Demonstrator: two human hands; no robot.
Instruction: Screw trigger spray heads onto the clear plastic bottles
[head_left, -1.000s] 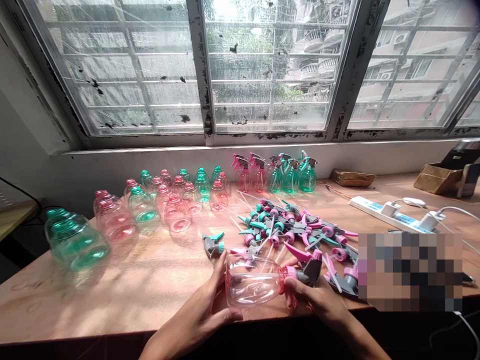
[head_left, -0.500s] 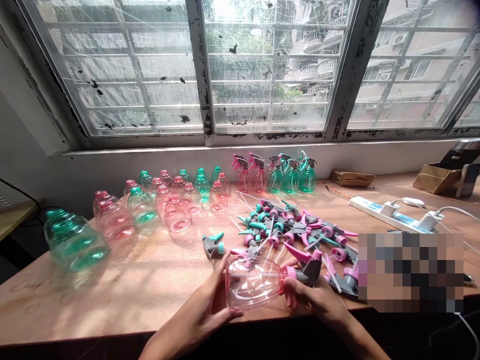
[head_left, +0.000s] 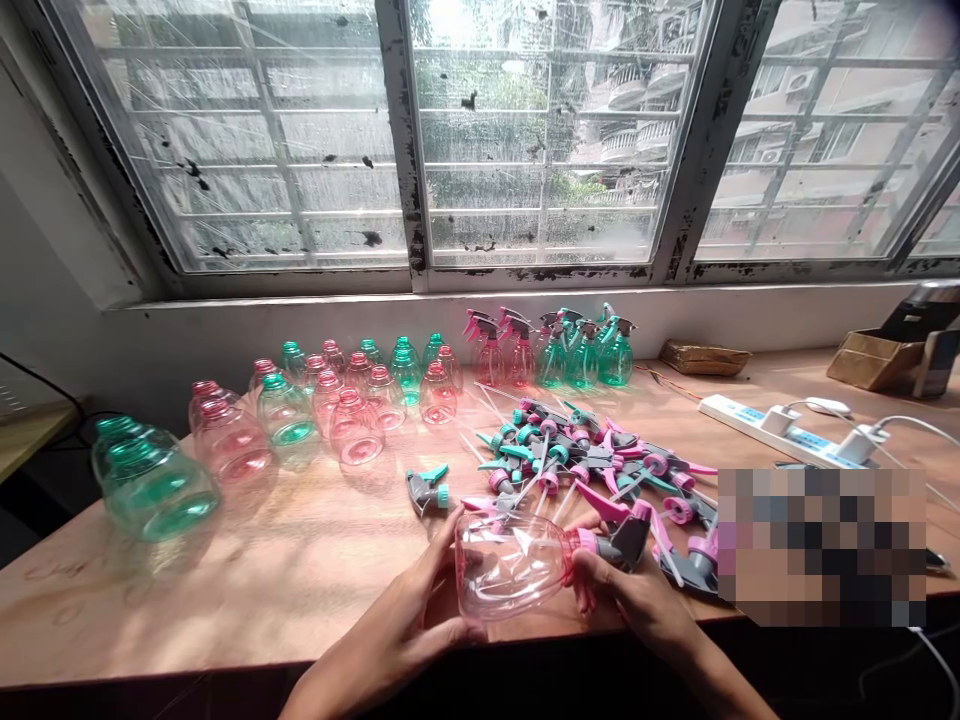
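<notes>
A clear pink spray bottle (head_left: 510, 568) lies sideways in my hands over the table's front edge, its pink and grey trigger head (head_left: 619, 530) pointing right. My left hand (head_left: 439, 590) is wrapped round the bottle's base. At the neck, the fingers of my right hand (head_left: 622, 590) close around the pink collar. Just beyond is a heap of pink, teal and grey trigger heads (head_left: 592, 455) with thin tubes. One teal and grey trigger head (head_left: 427, 490) lies apart, left of the heap.
Several headless pink bottles (head_left: 356, 430) and green bottles (head_left: 161, 490) stand at left. Finished-looking spray bottles (head_left: 581, 355) line the back by the wall. A white power strip (head_left: 780, 430), a brown packet (head_left: 703, 358) and a cardboard box (head_left: 870, 357) are at right. A blurred patch hides the right front.
The bottle has shifted slightly right and its trigger head has turned a little in my right hand. Both hands keep their hold.
</notes>
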